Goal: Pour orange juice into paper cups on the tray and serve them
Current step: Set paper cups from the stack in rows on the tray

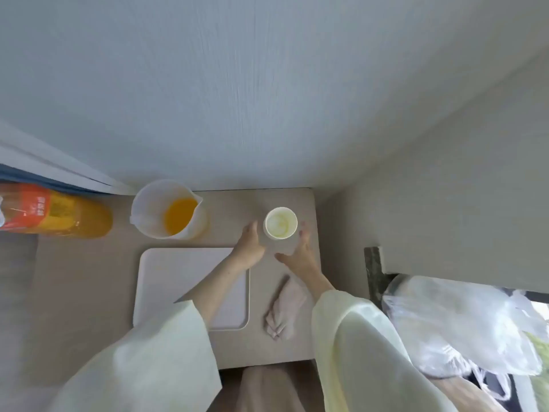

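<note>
A white paper cup stands upright at the table's far right, with only a yellowish film inside. My left hand is just left of it and my right hand just right of it, fingers extended toward its sides; neither plainly grips the cup. A white rectangular tray lies on the table below the cup's left, partly covered by my left forearm. A clear plastic jug with some orange juice stands behind the tray. An orange juice bottle lies at the far left.
A crumpled pinkish cloth lies right of the tray. A clear plastic bag sits off the table's right edge. A wall runs directly behind the beige table.
</note>
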A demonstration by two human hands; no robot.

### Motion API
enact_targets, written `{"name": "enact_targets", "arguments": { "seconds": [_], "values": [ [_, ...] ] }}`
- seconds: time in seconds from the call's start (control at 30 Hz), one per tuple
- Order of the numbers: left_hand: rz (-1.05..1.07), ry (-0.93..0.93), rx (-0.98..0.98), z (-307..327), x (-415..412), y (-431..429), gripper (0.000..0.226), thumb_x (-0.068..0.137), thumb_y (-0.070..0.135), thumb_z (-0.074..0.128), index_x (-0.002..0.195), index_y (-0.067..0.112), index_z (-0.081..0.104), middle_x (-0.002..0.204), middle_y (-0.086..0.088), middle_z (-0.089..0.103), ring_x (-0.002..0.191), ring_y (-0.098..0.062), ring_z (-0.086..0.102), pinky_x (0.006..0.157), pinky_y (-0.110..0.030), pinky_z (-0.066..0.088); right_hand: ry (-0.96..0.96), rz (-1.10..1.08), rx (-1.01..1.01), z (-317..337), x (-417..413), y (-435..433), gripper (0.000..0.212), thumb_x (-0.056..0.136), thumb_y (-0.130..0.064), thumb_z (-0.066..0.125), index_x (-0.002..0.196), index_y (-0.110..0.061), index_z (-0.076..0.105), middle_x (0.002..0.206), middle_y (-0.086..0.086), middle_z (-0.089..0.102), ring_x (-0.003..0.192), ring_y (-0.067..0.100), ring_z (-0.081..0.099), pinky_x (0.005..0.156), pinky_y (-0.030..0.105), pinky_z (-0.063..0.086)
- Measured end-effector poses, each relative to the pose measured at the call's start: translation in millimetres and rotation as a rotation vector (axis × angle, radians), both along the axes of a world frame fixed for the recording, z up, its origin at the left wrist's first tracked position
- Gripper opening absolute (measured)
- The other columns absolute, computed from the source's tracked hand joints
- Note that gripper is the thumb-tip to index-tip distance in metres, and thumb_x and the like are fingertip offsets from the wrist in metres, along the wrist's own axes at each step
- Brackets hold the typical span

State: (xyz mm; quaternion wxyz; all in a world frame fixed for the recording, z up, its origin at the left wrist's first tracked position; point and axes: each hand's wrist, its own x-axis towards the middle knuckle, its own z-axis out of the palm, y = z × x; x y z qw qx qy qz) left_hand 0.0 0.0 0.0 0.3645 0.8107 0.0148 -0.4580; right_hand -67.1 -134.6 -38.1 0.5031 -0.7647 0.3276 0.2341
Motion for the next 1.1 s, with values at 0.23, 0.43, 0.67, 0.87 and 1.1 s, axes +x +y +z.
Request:
{"name": "enact_targets", "arguments": {
  "seconds": [0.23, 0.43, 0.67, 0.87, 1.1],
  "values": [
    [0.233, 0.068, -0.104, -23, 9, -11, 0.059, 0.087, -0.003, 0.045, 0.14, 0.02, 0.035, 0.138, 0.003, 0.047, 0.131, -0.017, 0.044, 0.109, -0.035, 0.036, -0.151, -0.083, 0.011, -26, 21, 4, 0.088, 0.073, 0.002, 0.075, 0.146, -0.012, 0.027, 0.139, 0.005, 0.044, 0.128, 0.022, 0.045, 0.097, 0.024, 0.035],
    [0.365, 0.063, -0.157, -20, 4, -21, 0.053, 0.089, -0.004, 0.045, 0.137, 0.017, 0.044, 0.134, 0.004, 0.052, 0.121, -0.014, 0.049, 0.103, -0.033, 0.04, -0.193, -0.226, 0.041, -34, 24, 9, 0.073, 0.069, -0.007, 0.08, 0.132, -0.018, 0.044, 0.126, 0.003, 0.054, 0.116, 0.022, 0.054, 0.096, 0.041, 0.049],
    [0.483, 0.095, -0.242, 0, -15, -7, 0.036, 0.087, -0.003, 0.054, 0.106, 0.027, 0.06, 0.099, 0.01, 0.064, 0.091, -0.007, 0.058, 0.079, -0.026, 0.048, -0.224, -0.146, -0.035, -6, -7, 24, 0.079, 0.07, -0.002, 0.076, 0.137, -0.02, 0.039, 0.121, -0.008, 0.044, 0.114, 0.017, 0.045, 0.103, 0.044, 0.039],
    [0.441, 0.154, -0.211, 31, -34, 23, 0.045, 0.087, -0.015, 0.04, 0.121, 0.009, 0.057, 0.09, 0.004, 0.058, 0.079, -0.011, 0.051, 0.069, -0.024, 0.043, -0.174, -0.166, -0.103, 14, -45, 50, 0.069, 0.075, -0.006, 0.072, 0.134, -0.018, 0.039, 0.11, -0.001, 0.059, 0.103, -0.001, 0.036, 0.098, 0.042, 0.039],
    [0.414, 0.141, -0.245, 65, -71, 72, 0.044, 0.088, -0.005, 0.038, 0.117, 0.022, 0.058, 0.119, 0.001, 0.059, 0.107, -0.017, 0.051, 0.087, -0.031, 0.041, -0.233, -0.171, -0.165, 55, -85, 105, 0.062, 0.07, -0.02, 0.081, 0.121, -0.014, 0.046, 0.11, 0.005, 0.057, 0.105, 0.022, 0.039, 0.081, 0.033, 0.038]
  ]
}}
